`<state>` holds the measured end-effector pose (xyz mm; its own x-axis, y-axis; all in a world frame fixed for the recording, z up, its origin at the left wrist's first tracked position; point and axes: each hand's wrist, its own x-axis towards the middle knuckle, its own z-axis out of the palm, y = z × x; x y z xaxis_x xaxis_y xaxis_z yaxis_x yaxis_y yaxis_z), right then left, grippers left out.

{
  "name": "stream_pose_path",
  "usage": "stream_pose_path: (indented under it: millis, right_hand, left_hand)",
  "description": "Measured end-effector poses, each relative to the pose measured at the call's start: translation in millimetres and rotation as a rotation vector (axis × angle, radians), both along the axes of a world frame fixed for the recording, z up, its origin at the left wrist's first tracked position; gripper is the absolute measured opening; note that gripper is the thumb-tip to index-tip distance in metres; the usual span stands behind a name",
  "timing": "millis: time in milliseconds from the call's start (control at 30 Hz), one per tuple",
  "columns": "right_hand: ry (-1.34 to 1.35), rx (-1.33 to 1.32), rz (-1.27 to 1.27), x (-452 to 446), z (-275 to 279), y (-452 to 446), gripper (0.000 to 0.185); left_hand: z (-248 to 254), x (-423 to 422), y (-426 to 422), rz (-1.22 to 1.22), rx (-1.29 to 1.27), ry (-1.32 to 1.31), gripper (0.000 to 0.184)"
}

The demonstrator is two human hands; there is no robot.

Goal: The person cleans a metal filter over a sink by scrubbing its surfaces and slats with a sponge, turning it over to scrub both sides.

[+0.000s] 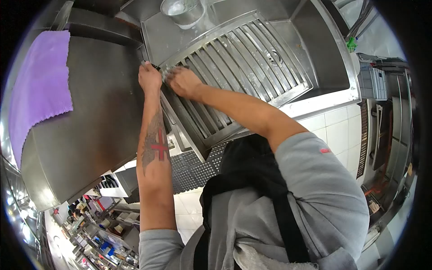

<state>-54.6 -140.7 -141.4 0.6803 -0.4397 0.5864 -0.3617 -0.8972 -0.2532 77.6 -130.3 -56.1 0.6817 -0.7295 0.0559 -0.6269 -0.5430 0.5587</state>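
A slatted metal baffle filter (243, 58) lies tilted across the stainless steel sink (330, 67). At its left end, my left hand (150, 78) is closed around the metal edge, fingers mostly hidden from above. Just right of it, my right hand (183, 82) presses down near the same end, bent over a greyish scouring pad (168, 72). Motion blurs that pad and the fingertips, so its exact kind is hard to make out. The near part of the slatted frame (202, 143) sticks out over the sink's front edge.
A metal pot (183, 12) stands at the sink's back. Left of the sink is a steel counter (99, 90) with a purple cloth (42, 90). The drain (272, 56) shows through the slats. Below are a perforated black mat (195, 168) and white tiles. Shelves of goods stand lower left.
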Motion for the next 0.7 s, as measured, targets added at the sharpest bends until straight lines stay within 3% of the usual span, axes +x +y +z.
stream_pose_path:
  millis: [133,267,333,400,467,500,567,633,667,700]
  right_hand:
    - [0.044,0.225,-0.112,20.2,13.1,-12.7,0.032]
    - [0.055,0.085,-0.162,19.5,12.3,-11.2,0.029]
    - [0.296,0.335,0.021,-22.4,18.9,-29.7,0.023]
    - [0.298,0.558,-0.036,-74.6,71.7,-43.3,0.025]
    - [-0.094,0.789,-0.277,-98.5,68.9,-66.6,0.029]
    - [-0.095,1.243,-0.323,-113.5,79.4,-75.5,0.044]
    - [-0.685,1.615,-0.189,-129.2,88.6,-60.9,0.057]
    - [-0.716,1.704,-0.142,-142.2,85.5,-49.9,0.058]
    - [-0.754,1.803,-0.087,-143.8,84.6,-46.1,0.059]
    - [-0.757,1.795,-0.076,-143.0,84.2,-40.6,0.059]
  left_hand:
    - [-3.4,0.6,2.4,0.013,-0.031,0.014,0.057]
    - [7.2,-3.9,1.5,0.010,0.026,0.022,0.057]
    - [6.2,-2.4,1.8,0.008,0.039,0.043,0.057]
    - [8.4,-3.5,1.7,0.006,0.031,0.044,0.055]
    - [-4.4,1.6,5.4,0.004,0.029,0.044,0.053]
    - [-24.8,9.2,3.9,0.001,-0.091,-0.096,0.050]
    - [-10.2,-0.4,-3.3,-0.002,-0.237,-0.233,0.047]
    - [53.7,-41.4,8.1,-0.301,-0.381,-0.777,0.043]
    - [51.8,-44.8,8.7,-0.292,-0.393,-0.785,0.043]
    - [42.8,-45.6,11.2,-0.511,-0.229,-0.548,0.043]
